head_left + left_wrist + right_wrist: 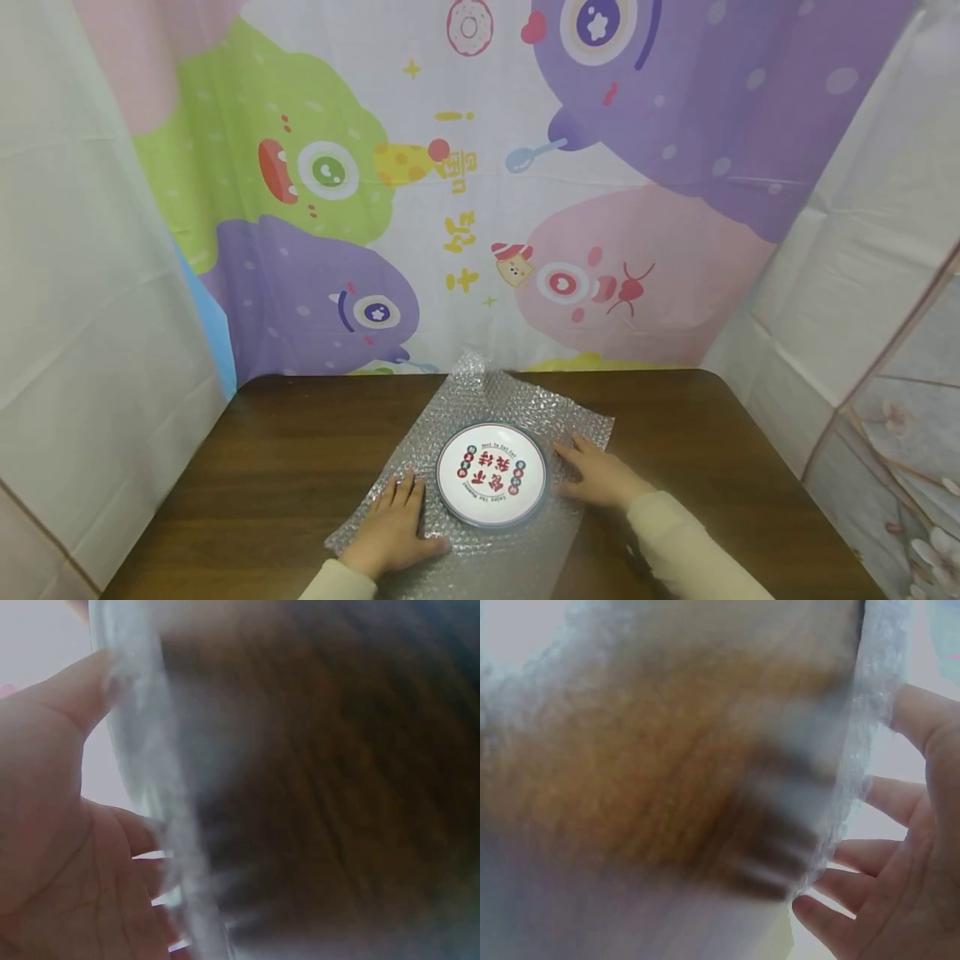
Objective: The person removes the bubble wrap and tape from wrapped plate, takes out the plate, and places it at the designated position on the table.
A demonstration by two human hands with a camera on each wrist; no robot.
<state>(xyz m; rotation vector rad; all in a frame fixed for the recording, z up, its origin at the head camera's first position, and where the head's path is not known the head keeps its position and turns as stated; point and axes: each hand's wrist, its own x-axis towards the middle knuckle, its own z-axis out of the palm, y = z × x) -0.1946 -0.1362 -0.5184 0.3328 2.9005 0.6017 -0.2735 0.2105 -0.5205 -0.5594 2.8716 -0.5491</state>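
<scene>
A round white plate (491,475) with a blue rim and red and blue printing lies on a sheet of clear bubble wrap (517,402). My left hand (392,527) rests on the sheet to the left of the plate, fingers spread. To the plate's right, my right hand (600,475) touches the wrap near its right edge with extended fingers. The left wrist view shows the left hand's fingertips (154,832) against the wrap. In the right wrist view, the right hand's fingertips (840,851) meet the wrap along its surface. Neither hand grips anything.
The dark brown wooden table (262,483) lies beneath the sheet. A cloth with cartoon monsters (465,192) hangs behind the table's back edge. Pale hangings (810,275) stand at the right, and a light one (97,250) at the left.
</scene>
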